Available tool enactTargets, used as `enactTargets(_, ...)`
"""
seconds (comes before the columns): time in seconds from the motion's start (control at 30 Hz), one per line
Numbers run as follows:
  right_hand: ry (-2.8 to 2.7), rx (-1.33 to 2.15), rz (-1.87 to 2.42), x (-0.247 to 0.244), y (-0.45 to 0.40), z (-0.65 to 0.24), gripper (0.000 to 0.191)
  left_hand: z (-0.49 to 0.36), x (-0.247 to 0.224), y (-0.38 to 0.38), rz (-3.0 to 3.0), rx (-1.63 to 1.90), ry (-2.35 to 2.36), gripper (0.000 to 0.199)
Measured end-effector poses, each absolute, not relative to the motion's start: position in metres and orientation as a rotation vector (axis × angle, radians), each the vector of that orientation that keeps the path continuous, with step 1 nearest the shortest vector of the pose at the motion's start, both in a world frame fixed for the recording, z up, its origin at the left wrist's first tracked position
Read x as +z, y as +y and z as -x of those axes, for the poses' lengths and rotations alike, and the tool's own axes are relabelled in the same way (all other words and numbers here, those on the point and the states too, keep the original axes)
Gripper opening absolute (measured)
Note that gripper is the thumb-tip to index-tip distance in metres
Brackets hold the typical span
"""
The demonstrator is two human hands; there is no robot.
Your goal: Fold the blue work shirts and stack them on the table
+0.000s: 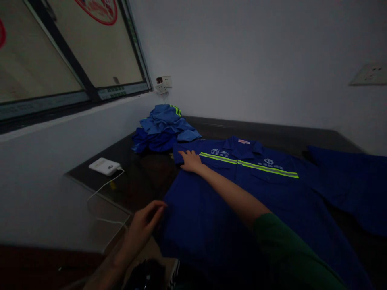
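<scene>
Nearest the camera, at the near right, my green sleeve (290, 241) covers the upper part of my right arm. From it the bare forearm extends diagonally across a blue work shirt (208, 205) toward the far left. My right hand (191, 161) is laid palm down on the shirt's left shoulder area, fingers spread, beside the end of a yellow-green reflective strip (269, 168). My left hand (146, 219) is positioned at the near left, along the left edge of the shirt. Its fingers are curled and the thumb is brought toward the fingertips; I cannot tell whether fabric is held between them.

The shirt lies front side up on a dark table (148, 177), directly in front of me. Its collar (242, 148) is at the far end, with a small label (244, 141) inside the neck. White printed marks are located on both sides of the chest, above the strip. The near portion of the shirt is in deep shadow.

A pile of blue garments (165, 121), lighter on top and darker below, is located at the far left, close to the wall (256, 60). On the left side of the table, a white power bank (104, 166) lies near the edge. A white cable (104, 186) is connected to it and runs down past the table edge.
</scene>
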State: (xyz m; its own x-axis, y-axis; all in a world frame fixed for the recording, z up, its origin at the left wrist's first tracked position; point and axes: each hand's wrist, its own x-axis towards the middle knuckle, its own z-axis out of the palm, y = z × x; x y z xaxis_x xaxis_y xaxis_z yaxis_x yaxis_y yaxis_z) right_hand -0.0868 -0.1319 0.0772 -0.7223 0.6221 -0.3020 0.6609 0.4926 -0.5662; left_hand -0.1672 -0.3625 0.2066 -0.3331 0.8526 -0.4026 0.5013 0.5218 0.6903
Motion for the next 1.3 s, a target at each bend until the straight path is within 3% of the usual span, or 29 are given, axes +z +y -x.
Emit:
enactTargets(0.2,2.644,-0.774,-1.281,0.069,-0.152,0.144,0.05,0.168,0.167,-0.46,-0.839,0.686,2.347,0.036)
enactTargets(0.43,2.682,-0.871,-1.279,0.065,-0.128,0.149,0.044,0.14,0.134,-0.48,-0.583,0.847,2.196,0.053)
enactTargets(0.57,2.649,-0.986,-1.495,0.067,-0.1,0.12,0.051,0.133,0.146,-0.479,-0.486,0.821,2.208,0.055)
enactTargets(0.73,2.733,-1.489,-1.926,0.07,-0.052,0.048,0.063,0.139,0.178,-0.479,-0.558,0.777,2.376,0.059)
enactTargets(0.9,2.792,-1.501,-2.253,0.065,-0.028,-0.053,0.075,0.131,0.224,-0.482,-0.837,0.718,2.497,0.041)
enactTargets(1.03,2.558,-1.482,-2.443,0.043,-0.051,-0.123,0.063,0.116,0.232,-0.49,-1.531,0.882,2.013,0.023)
enactTargets(1.13,2.347,-1.492,-2.506,0.022,-0.079,-0.152,0.053,0.101,0.208,-0.495,-1.905,0.947,1.493,0.026)
enactTargets(1.3,2.356,-1.313,-2.339,0.003,-0.107,-0.16,0.053,0.082,0.172,-0.503,-2.111,0.743,1.386,0.028)
